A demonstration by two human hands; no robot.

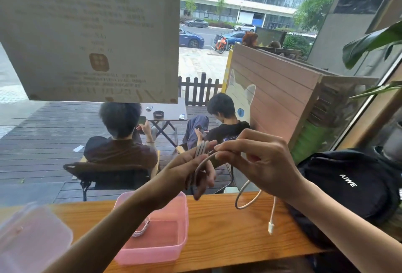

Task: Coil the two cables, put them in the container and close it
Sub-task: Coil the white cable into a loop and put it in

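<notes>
Holding the cable (201, 164) above the box (152, 240), my left fingers (202, 177) clamp its loops so my right fingers (226, 148), pinching the slack, can wrap on.

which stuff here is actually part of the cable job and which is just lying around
Part of the job:
cable being coiled, held by left hand and right hand
coiled cable inside pink container
clear lid

Just lying about:
black bag
paper notice on the window
</notes>
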